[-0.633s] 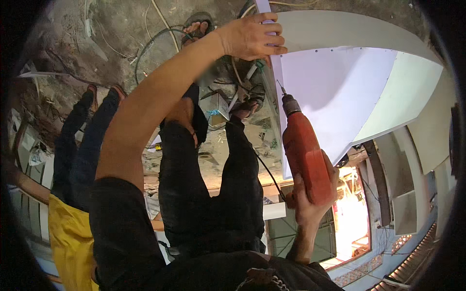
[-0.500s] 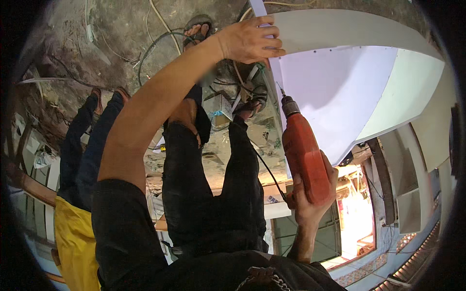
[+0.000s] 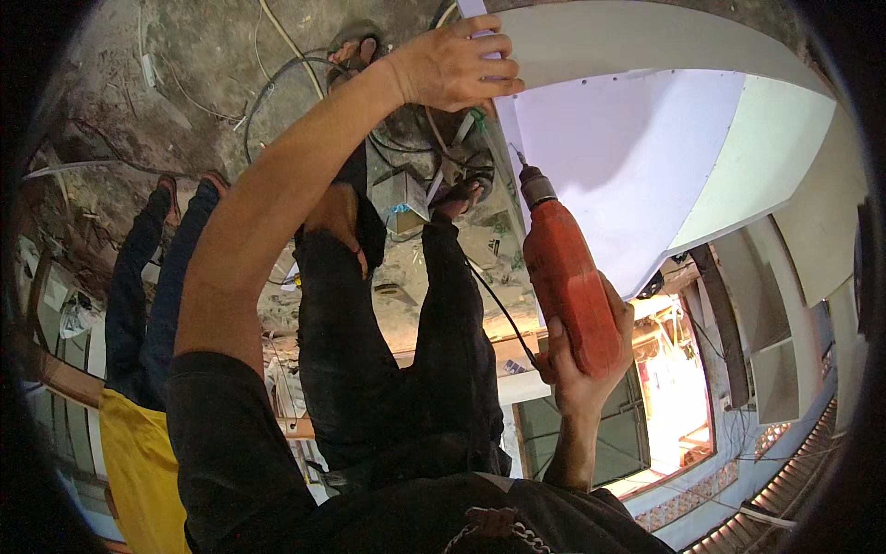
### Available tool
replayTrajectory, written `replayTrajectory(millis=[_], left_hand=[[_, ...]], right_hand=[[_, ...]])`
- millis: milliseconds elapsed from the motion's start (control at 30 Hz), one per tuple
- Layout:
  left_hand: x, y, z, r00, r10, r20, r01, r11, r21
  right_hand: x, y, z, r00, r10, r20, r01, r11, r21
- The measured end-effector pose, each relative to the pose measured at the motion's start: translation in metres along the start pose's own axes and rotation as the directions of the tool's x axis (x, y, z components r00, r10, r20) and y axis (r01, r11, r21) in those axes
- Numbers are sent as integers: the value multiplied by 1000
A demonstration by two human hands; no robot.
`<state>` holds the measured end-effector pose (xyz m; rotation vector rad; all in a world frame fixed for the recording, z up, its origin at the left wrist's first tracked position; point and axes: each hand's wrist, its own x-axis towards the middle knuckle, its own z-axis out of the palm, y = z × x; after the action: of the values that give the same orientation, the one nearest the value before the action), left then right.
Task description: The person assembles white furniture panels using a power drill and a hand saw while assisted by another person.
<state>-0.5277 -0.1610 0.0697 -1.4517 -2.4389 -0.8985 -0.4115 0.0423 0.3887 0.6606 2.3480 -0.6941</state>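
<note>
My left hand (image 3: 459, 66) is wrapped over the upper left corner of a large white panelled box (image 3: 609, 152) with a curved grey-white rim. Its fingers curl around the upright edge strip there. In my right hand (image 3: 583, 374) is a red power drill (image 3: 574, 291), held by the handle, with the chuck pointing up and to the left. A thin drill bit (image 3: 520, 159) sits close to the box's left edge strip. Whether the tip touches the strip I cannot tell. The black drill cord (image 3: 501, 309) runs from the handle past my leg.
On the dusty floor lie loose cables (image 3: 263, 106) and a small open metal box (image 3: 401, 198) near my feet. A person in a yellow garment (image 3: 138, 462) and dark trousers stands at left. More pale panels (image 3: 775, 379) stand at right beside a bright doorway (image 3: 674, 388).
The whole view has shifted slightly, so hands, drill and box appear a little up and to the left. Both hands keep their holds; the drill stays by the edge strip.
</note>
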Motion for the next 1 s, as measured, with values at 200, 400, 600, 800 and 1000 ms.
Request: replayTrajectory(millis=[200, 400, 600, 800, 1000], left_hand=[[-1, 4, 0, 999, -34, 4, 34, 999, -8], [0, 5, 0, 998, -53, 17, 53, 999, -2], [-1, 3, 2, 998, -66, 2, 66, 997, -38], [-2, 5, 3, 997, -78, 12, 78, 996, -51], [-2, 1, 5, 998, -66, -15, 65, 997, -46]], right_hand=[[9, -6, -1, 999, -31, 12, 31, 999, -25], [22, -7, -8, 998, -22, 63, 29, 993, -112], [31, -15, -8, 997, -5, 81, 17, 989, -146], [40, -23, -6, 983, -95, 157, 138, 948, -288], [38, -19, 0, 987, -90, 136, 121, 964, -238]])
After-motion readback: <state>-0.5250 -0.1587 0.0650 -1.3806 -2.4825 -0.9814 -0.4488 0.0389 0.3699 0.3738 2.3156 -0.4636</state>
